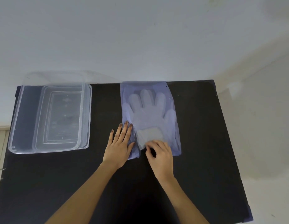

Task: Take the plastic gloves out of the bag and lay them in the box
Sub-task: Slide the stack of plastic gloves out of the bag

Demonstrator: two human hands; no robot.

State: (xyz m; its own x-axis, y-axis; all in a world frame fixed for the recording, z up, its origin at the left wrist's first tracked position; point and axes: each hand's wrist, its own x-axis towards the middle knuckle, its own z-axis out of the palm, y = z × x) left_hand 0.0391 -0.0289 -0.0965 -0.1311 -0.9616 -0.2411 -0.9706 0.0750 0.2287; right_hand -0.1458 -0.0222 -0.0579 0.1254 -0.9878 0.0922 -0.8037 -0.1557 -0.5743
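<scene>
While the left hand (120,143) lies flat and open, pinning the bag (150,118), the right hand (160,155) pinches the gloves (148,109) at its mouth and should draw slowly toward the wrists.

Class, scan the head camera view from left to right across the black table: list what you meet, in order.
Box → left hand → right hand. The bag of gloves overlaps both hands, so it is left out.

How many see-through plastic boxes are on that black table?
1. The box lies at the table's far left corner, well apart from the bag of gloves. It may be two nested pieces, box and lid; I cannot tell.
</scene>
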